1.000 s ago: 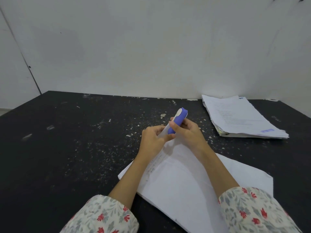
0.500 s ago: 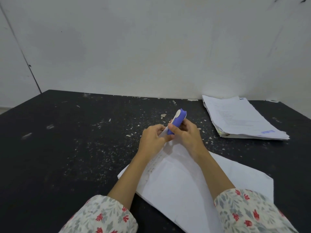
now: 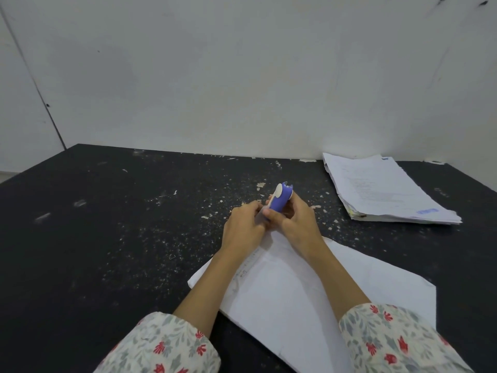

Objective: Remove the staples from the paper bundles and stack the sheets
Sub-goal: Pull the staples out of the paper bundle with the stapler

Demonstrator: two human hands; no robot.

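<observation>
So counting it up: one blue staple remover (image 3: 281, 199), one paper bundle (image 3: 293, 292) being worked on, one stack of sheets (image 3: 387, 188), and two hands in play. There's also one loose staple (image 3: 172, 256) lying by itself on the black worktop (image 3: 107, 224), left of the bundle, plus a lot of pale flecks scattered over the middle of the worktop that I'm not going to count.

The right hand (image 3: 298, 222) grips the staple remover, fingers curled around its body with the thumb across the near side. The tool is tilted, its white-and-blue end pointing up and away toward the back edge, small metal teeth showing at the top. The lower end is hidden between the two hands, so I can't tell exactly how it meets the paper.

The left hand (image 3: 243, 228) has its fingers curled in and pinches the far corner of the bundle, lifted a bit off the worktop, right against the remover. Both hands touch each other there.

The bundle sits near the front edge, right of center, turned diagonally so one corner points away. Both forearms lie over it, floral sleeves (image 3: 166, 345) at the bottom.

The stack of sheets is in the back right corner of the worktop, well apart from the hands, edges a bit ragged, with a small blue mark on the top sheet's near right corner.
</observation>
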